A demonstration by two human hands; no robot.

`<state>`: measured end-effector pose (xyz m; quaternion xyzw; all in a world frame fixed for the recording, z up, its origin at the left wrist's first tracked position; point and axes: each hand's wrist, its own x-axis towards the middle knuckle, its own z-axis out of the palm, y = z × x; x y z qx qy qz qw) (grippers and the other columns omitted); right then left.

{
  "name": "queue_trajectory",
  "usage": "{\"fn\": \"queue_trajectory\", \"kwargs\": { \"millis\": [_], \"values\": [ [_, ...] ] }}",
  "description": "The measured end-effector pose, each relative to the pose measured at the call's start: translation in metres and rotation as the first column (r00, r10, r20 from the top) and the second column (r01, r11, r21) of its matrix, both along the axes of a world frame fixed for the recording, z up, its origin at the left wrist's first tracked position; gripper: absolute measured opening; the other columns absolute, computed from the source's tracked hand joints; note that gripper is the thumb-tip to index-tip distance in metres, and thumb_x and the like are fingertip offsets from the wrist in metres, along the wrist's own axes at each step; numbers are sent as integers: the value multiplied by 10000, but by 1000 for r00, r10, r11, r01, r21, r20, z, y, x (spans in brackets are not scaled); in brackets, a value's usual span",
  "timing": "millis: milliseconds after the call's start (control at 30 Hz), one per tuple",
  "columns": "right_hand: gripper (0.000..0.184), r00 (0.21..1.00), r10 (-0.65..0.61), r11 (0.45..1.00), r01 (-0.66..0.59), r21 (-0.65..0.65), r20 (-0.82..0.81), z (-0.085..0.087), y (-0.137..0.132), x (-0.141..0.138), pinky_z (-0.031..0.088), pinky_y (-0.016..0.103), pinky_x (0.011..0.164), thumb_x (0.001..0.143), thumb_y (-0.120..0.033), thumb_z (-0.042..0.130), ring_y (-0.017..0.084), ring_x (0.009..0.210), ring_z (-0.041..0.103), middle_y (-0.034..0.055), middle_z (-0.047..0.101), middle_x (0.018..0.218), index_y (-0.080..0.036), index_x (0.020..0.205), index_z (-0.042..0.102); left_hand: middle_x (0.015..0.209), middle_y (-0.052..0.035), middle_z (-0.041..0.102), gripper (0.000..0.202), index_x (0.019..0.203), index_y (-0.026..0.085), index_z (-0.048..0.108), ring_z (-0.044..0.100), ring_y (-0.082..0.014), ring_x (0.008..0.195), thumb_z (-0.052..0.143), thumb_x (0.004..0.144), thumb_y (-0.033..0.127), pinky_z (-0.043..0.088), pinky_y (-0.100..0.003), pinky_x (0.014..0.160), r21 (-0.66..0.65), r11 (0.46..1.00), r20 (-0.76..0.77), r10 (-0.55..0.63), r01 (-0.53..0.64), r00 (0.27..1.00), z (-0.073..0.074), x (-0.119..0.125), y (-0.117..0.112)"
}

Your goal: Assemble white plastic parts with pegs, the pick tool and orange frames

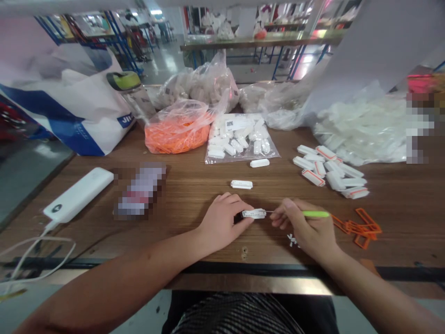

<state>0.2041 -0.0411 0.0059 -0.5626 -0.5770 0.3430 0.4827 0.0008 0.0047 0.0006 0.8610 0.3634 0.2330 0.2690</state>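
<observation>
My left hand (225,217) pinches a small white oblong plastic part (254,214) by its left end, just above the table. A row of small dark holes or marks shows along its face. In my right hand (306,227) is a thin tool with a bright green handle (314,214), and its slim metal shaft reaches to the right end of the white part. I cannot make out the exact tip. Beyond my left hand lie two more white oblong parts, one nearer (242,184) and one farther (260,163). Tiny white bits (292,240) lie beside my right hand.
Orange rectangular frames (363,227) lie at right, below a pile of white parts (333,171), some orange-rimmed. Behind stand a bag of orange pieces (179,132), a bag of white parts (239,137) and a bottle (134,93). A cabled power bank (79,192) lies left.
</observation>
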Motion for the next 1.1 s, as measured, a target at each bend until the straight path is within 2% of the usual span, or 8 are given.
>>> {"fn": "queue_trajectory", "kwargs": {
  "millis": [100, 467, 567, 767, 833, 1000, 1100],
  "values": [
    [436, 999, -34, 999, 34, -8, -7, -1, 0, 2, 517, 213, 443, 941, -442, 505, 119, 461, 634, 50, 691, 594, -161, 655, 677, 894, -13, 672, 152, 1010, 242, 692, 573, -204, 877, 620, 887, 297, 403, -373, 817, 2, 1000, -5, -2, 2, 1000, -1, 0, 0],
    [453, 1000, -9, 1000, 9, -12, -8, 2, 2, -2, 507, 203, 404, 921, -481, 517, 124, 445, 632, 55, 686, 577, -165, 628, 654, 899, -12, 674, 158, 1019, 231, 686, 572, -201, 873, 632, 878, 278, 400, -374, 818, 17, 1000, 5, -8, 8, 1000, 0, 0, 1],
    [445, 998, 17, 1000, -16, -5, 66, 5, 1, -2, 501, 209, 414, 942, -444, 489, 124, 447, 630, 49, 681, 572, -172, 626, 645, 889, -9, 671, 156, 1017, 232, 685, 571, -199, 864, 626, 883, 285, 400, -370, 809, 18, 1000, 1, -8, 8, 1000, 0, 0, 1],
    [338, 943, 104, 979, -152, 132, 316, 4, -3, 0, 513, 242, 518, 955, -302, 481, 131, 523, 650, 21, 683, 603, -189, 690, 657, 860, -10, 663, 133, 989, 230, 688, 573, -196, 848, 621, 888, 284, 401, -362, 799, 24, 1000, 2, 0, 0, 1000, 0, 1, 0],
    [339, 952, 106, 980, -150, 134, 287, 2, -3, 0, 516, 236, 515, 958, -296, 477, 126, 522, 652, 24, 691, 614, -187, 696, 663, 859, -7, 663, 136, 997, 229, 688, 572, -194, 850, 625, 886, 276, 398, -363, 807, 25, 1000, 4, -1, 1, 1000, 0, 1, 0],
    [403, 996, 47, 997, -52, 58, 77, 3, -2, 1, 504, 198, 436, 962, -349, 474, 110, 460, 634, 36, 689, 584, -168, 657, 666, 887, -10, 671, 151, 1009, 229, 694, 574, -198, 869, 637, 878, 278, 399, -367, 812, 4, 1000, 6, 1, -1, 1000, 1, 0, 0],
    [410, 997, 54, 998, -56, 41, 50, 5, -3, 1, 504, 189, 429, 955, -360, 486, 108, 452, 631, 39, 684, 570, -162, 646, 669, 885, -11, 671, 153, 1009, 229, 694, 575, -198, 861, 636, 878, 281, 401, -369, 812, -1, 1000, 10, 2, -2, 1000, 2, 0, 0]
  ]
}}
